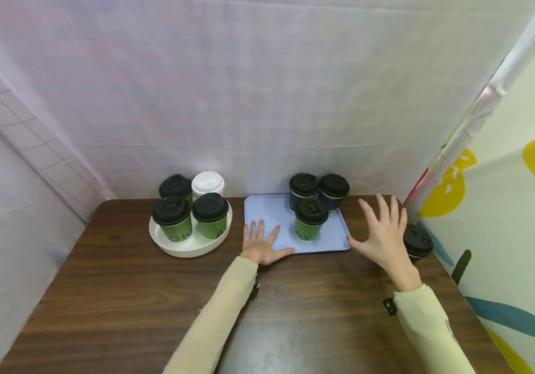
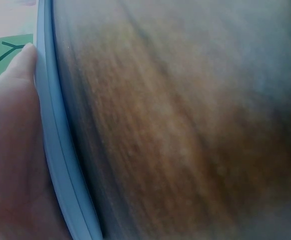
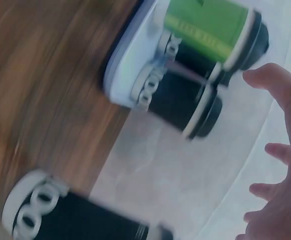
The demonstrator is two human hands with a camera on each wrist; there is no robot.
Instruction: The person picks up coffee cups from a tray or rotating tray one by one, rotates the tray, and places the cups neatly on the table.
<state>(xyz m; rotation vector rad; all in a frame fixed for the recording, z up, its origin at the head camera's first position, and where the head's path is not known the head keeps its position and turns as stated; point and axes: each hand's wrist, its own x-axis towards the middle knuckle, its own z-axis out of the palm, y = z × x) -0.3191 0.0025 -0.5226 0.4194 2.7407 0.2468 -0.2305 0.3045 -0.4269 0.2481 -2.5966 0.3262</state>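
Note:
My left hand [image 1: 259,249] lies with spread fingers over the front left edge of a light blue tray [image 1: 267,205]. In the left wrist view the thumb runs along the tray's rim [image 2: 50,115]. On the tray stand a green paper cup [image 1: 308,228] with a black lid and dark letters, and two dark blue lidded cups [image 1: 303,187] [image 1: 334,188] behind it. My right hand [image 1: 386,240] is raised with fingers spread, right of the tray and holding nothing. Partly hidden behind it, another dark lidded cup [image 1: 418,241] stands on the table.
On the left, a round white tray [image 1: 188,251] carries two green cups [image 1: 176,228] [image 1: 211,227] with black lids, a white-lidded cup [image 1: 208,183] and another black-lidded one [image 1: 175,186]. The brown wooden table [image 1: 155,306] meets a pale curtain [image 1: 267,104] at the back.

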